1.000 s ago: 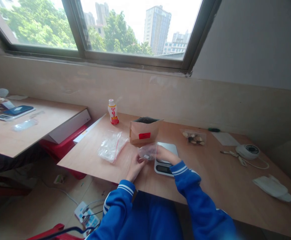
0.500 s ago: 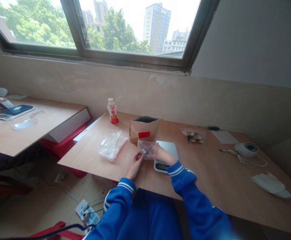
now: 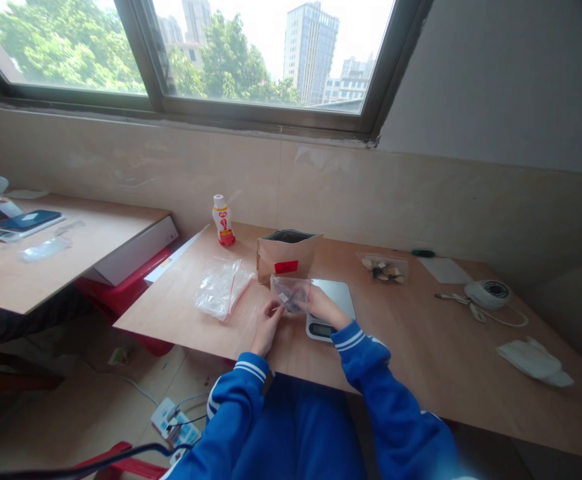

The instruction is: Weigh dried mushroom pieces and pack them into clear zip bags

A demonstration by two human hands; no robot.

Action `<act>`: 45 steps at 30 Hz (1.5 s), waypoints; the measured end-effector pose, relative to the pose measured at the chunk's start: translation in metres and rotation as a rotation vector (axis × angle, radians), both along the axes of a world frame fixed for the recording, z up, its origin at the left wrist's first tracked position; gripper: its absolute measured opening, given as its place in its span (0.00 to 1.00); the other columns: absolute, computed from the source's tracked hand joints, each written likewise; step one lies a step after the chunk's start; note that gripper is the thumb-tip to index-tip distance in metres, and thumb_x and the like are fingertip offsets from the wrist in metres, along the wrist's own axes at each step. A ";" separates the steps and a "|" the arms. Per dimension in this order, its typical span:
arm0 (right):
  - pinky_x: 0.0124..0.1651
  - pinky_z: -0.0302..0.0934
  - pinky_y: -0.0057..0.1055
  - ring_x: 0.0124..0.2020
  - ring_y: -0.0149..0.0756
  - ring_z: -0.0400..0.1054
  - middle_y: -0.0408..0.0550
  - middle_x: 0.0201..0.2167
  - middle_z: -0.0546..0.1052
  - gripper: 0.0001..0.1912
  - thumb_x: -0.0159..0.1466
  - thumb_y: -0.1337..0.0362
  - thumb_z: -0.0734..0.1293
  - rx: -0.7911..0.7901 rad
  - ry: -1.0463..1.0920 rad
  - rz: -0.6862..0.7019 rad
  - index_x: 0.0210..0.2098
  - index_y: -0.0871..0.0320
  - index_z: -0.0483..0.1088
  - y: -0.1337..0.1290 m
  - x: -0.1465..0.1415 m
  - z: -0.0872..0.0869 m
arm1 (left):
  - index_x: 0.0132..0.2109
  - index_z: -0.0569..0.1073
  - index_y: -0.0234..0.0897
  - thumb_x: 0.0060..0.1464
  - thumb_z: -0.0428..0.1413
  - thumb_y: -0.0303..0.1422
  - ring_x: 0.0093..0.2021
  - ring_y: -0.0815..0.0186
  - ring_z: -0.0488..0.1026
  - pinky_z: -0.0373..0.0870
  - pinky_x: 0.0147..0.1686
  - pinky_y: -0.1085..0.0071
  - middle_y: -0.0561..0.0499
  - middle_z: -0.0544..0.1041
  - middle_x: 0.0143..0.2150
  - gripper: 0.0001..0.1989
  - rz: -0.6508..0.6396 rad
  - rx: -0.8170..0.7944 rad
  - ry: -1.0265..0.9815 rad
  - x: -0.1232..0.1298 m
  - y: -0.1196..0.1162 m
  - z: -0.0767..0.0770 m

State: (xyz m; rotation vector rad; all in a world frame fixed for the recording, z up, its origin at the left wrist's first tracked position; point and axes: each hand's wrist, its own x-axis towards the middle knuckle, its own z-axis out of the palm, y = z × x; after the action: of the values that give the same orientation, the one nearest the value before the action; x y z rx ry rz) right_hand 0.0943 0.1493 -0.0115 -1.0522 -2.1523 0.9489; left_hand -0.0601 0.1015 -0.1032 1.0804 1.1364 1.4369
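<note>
My left hand (image 3: 267, 321) is closed in a pinch on the lower left corner of a clear zip bag (image 3: 285, 288). The bag has a red line at its mouth and a small white label inside with something dark. My right hand (image 3: 323, 301) reaches through that mouth, its fingers inside the bag and blurred by the plastic, so whether they grip anything is unclear. Below the right wrist lies a silver kitchen scale (image 3: 343, 298) with a dark display. A brown paper pouch (image 3: 265, 257) with a red label stands open just behind the bag.
Clear empty-looking zip bags (image 3: 221, 290) lie at left, with a red-and-white bottle (image 3: 224, 223) behind. To the right are a bag of pale sliced pieces (image 3: 385, 269), a white dome camera (image 3: 487, 294) with cable, and white crumpled cloth or paper (image 3: 535, 360). A power strip (image 3: 175, 425) lies on the floor.
The right hand has shifted slightly left, its fingers now further within the bag. The left hand keeps its pinch on the corner. The whole view has shifted a little.
</note>
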 end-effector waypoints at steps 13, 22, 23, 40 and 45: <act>0.43 0.67 0.34 0.38 0.40 0.74 0.51 0.39 0.81 0.13 0.59 0.73 0.64 -0.019 0.040 -0.062 0.40 0.60 0.78 0.005 0.003 0.015 | 0.42 0.74 0.36 0.51 0.58 0.45 0.44 0.60 0.73 0.67 0.47 0.65 0.48 0.78 0.40 0.18 0.081 0.001 -0.007 0.002 0.002 -0.005; 0.36 0.64 0.29 0.33 0.32 0.70 0.49 0.36 0.78 0.12 0.61 0.66 0.65 0.227 0.119 -0.176 0.42 0.58 0.77 0.023 0.023 0.089 | 0.42 0.72 0.36 0.53 0.56 0.46 0.39 0.61 0.73 0.68 0.44 0.63 0.49 0.76 0.37 0.17 0.198 -0.020 0.022 0.000 0.003 -0.008; 0.35 0.64 0.28 0.33 0.32 0.70 0.48 0.36 0.77 0.12 0.62 0.66 0.65 0.288 0.147 -0.206 0.42 0.58 0.77 0.027 0.019 0.101 | 0.41 0.72 0.37 0.53 0.56 0.46 0.39 0.61 0.73 0.68 0.44 0.63 0.49 0.76 0.37 0.18 0.199 -0.021 0.022 -0.001 0.003 -0.008; 0.52 0.62 0.38 0.45 0.37 0.69 0.50 0.43 0.77 0.15 0.64 0.73 0.63 0.474 -0.048 -0.004 0.49 0.57 0.72 0.070 -0.032 0.109 | 0.40 0.72 0.37 0.54 0.55 0.46 0.37 0.62 0.73 0.69 0.40 0.65 0.50 0.76 0.35 0.16 0.172 -0.018 0.006 -0.001 0.002 -0.005; 0.49 0.63 0.34 0.46 0.37 0.69 0.50 0.46 0.75 0.13 0.65 0.64 0.63 0.450 0.212 -0.117 0.48 0.56 0.72 0.047 -0.023 0.114 | 0.40 0.72 0.37 0.53 0.56 0.45 0.38 0.61 0.73 0.68 0.42 0.64 0.50 0.76 0.36 0.15 0.171 -0.023 -0.010 -0.002 0.001 -0.006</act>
State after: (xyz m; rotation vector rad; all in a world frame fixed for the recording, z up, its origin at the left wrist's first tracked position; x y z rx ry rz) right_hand 0.0712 0.1958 0.1030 -0.8037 -1.9753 0.4641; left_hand -0.0618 0.1027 -0.1089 0.9778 1.2599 1.5561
